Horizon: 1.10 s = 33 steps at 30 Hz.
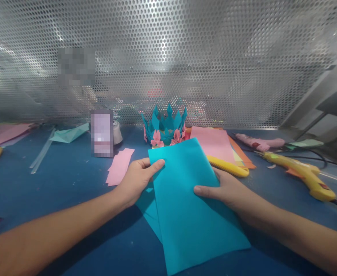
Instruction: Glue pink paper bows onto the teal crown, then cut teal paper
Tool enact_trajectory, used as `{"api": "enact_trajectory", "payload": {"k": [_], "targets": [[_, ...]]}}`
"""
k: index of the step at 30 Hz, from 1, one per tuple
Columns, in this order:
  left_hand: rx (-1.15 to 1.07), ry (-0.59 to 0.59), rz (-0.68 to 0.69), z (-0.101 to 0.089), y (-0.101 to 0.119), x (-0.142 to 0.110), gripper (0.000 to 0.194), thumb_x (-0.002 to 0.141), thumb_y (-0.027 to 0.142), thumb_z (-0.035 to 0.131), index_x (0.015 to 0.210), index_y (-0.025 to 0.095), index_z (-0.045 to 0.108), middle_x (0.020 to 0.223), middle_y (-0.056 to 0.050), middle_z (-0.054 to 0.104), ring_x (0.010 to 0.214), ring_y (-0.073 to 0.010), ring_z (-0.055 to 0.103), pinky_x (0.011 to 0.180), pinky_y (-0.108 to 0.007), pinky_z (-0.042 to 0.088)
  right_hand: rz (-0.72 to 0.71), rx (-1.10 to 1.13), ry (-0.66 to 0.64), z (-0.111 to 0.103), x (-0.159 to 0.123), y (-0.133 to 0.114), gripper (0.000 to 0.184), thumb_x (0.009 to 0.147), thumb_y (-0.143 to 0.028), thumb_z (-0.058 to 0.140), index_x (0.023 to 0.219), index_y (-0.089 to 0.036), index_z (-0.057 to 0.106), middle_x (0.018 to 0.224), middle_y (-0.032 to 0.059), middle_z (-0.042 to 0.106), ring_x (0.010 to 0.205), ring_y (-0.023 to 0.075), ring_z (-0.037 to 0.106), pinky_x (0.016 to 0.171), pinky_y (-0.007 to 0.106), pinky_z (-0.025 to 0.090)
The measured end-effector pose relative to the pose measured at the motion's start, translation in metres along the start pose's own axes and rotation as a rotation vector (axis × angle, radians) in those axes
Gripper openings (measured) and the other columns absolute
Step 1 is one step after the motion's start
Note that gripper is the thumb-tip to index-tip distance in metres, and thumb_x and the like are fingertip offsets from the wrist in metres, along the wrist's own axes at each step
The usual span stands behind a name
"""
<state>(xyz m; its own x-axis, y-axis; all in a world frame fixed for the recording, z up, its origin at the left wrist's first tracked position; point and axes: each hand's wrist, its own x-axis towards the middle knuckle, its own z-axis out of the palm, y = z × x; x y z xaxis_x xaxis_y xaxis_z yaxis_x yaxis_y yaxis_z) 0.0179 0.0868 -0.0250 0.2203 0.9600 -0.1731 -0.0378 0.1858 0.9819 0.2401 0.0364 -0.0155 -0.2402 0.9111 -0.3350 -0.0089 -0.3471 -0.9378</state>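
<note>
Both my hands hold a sheet of turquoise paper [182, 214] up off the table, tilted toward me. My left hand [138, 178] pinches its upper left edge, thumb on the front. On the right side, my right hand [223, 188] grips the edge with the thumb across the front and the fingers hidden behind. More turquoise paper [151, 211] shows under the sheet's left edge. Beyond it stands a turquoise paper crown [165, 124] with pink paper flowers around its base. A yellow cutter knife [228, 166] lies just past my right hand.
Pink strips [121, 166] lie left of my left hand, near a phone-like upright screen [102, 132] and a white spool [117, 133]. Coloured sheets [214, 142] sit behind the knife. At right are a yellow glue gun [303, 174] and a pink one [259, 142]. A perforated metal panel [168, 57] closes the back.
</note>
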Motion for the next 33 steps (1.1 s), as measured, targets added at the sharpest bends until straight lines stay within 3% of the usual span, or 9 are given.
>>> {"api": "enact_trajectory", "payload": {"k": [16, 20, 23, 25, 27, 29, 31, 33], "targets": [[-0.005, -0.042, -0.022, 0.002, 0.003, 0.000, 0.033, 0.064, 0.048, 0.074, 0.076, 0.018, 0.068, 0.067, -0.001, 0.066, 0.054, -0.0119, 0.055, 0.054, -0.027, 0.046, -0.004, -0.032, 0.015, 0.002, -0.002, -0.003, 0.069, 0.065, -0.036, 0.079, 0.127, -0.022, 0.050, 0.118, 0.0114, 0.065, 0.100, 0.0303, 0.065, 0.085, 0.046, 0.056], [0.055, -0.018, -0.002, -0.004, 0.004, 0.006, 0.036, 0.065, 0.049, 0.074, 0.083, 0.017, 0.069, 0.071, -0.003, 0.068, 0.058, -0.0138, 0.058, 0.056, -0.029, 0.047, -0.041, -0.039, -0.019, 0.001, 0.001, -0.001, 0.073, 0.072, -0.039, 0.074, 0.135, -0.023, 0.040, 0.129, 0.0131, 0.057, 0.107, 0.0297, 0.062, 0.088, 0.045, 0.054], [0.134, 0.017, 0.045, -0.013, 0.008, 0.015, 0.041, 0.066, 0.047, 0.073, 0.091, 0.015, 0.067, 0.080, -0.005, 0.069, 0.064, -0.0150, 0.060, 0.059, -0.029, 0.048, -0.199, -0.183, 0.025, -0.004, 0.004, 0.002, 0.081, 0.077, -0.043, 0.067, 0.143, -0.024, 0.025, 0.140, 0.0139, 0.046, 0.119, 0.0294, 0.053, 0.094, 0.046, 0.050], [0.203, 0.044, 0.121, -0.018, 0.010, 0.020, 0.050, 0.066, 0.042, 0.074, 0.108, 0.016, 0.061, 0.085, -0.004, 0.068, 0.068, -0.0147, 0.060, 0.061, -0.027, 0.048, -0.401, -0.434, 0.148, -0.007, 0.004, 0.003, 0.085, 0.078, -0.044, 0.065, 0.146, -0.025, 0.019, 0.145, 0.0124, 0.039, 0.128, 0.0295, 0.043, 0.102, 0.048, 0.041], [0.324, 0.114, 0.200, -0.022, 0.011, 0.022, 0.068, 0.066, 0.036, 0.075, 0.126, 0.020, 0.049, 0.082, -0.001, 0.065, 0.065, -0.0132, 0.058, 0.059, -0.025, 0.046, -0.604, -0.742, 0.210, -0.008, 0.000, 0.001, 0.076, 0.081, -0.042, 0.062, 0.145, -0.028, 0.024, 0.149, 0.0083, 0.033, 0.135, 0.0292, 0.032, 0.109, 0.050, 0.030], [0.434, 0.125, 0.290, -0.023, 0.010, 0.023, 0.073, 0.067, 0.032, 0.073, 0.133, 0.023, 0.043, 0.081, 0.000, 0.065, 0.066, -0.0133, 0.058, 0.060, -0.025, 0.045, -0.721, -0.995, 0.096, -0.005, -0.006, -0.004, 0.057, 0.086, -0.037, 0.055, 0.140, -0.031, 0.038, 0.151, 0.0036, 0.031, 0.138, 0.0280, 0.025, 0.112, 0.051, 0.021], [0.527, 0.051, 0.392, -0.024, 0.008, 0.024, 0.055, 0.072, 0.031, 0.069, 0.124, 0.024, 0.054, 0.089, -0.002, 0.067, 0.075, -0.0162, 0.060, 0.068, -0.027, 0.046, -0.745, -1.149, -0.125, -0.001, -0.010, -0.008, 0.045, 0.090, -0.031, 0.048, 0.135, -0.032, 0.046, 0.149, 0.0008, 0.033, 0.139, 0.0257, 0.025, 0.114, 0.051, 0.014], [0.648, -0.012, 0.468, -0.024, 0.007, 0.023, 0.030, 0.076, 0.032, 0.064, 0.104, 0.023, 0.068, 0.095, -0.004, 0.069, 0.085, -0.0195, 0.061, 0.077, -0.030, 0.046, -0.727, -1.220, -0.302, 0.002, -0.011, -0.009, 0.046, 0.091, -0.025, 0.044, 0.137, -0.033, 0.044, 0.148, -0.0003, 0.036, 0.138, 0.0235, 0.026, 0.114, 0.051, 0.008]]}}
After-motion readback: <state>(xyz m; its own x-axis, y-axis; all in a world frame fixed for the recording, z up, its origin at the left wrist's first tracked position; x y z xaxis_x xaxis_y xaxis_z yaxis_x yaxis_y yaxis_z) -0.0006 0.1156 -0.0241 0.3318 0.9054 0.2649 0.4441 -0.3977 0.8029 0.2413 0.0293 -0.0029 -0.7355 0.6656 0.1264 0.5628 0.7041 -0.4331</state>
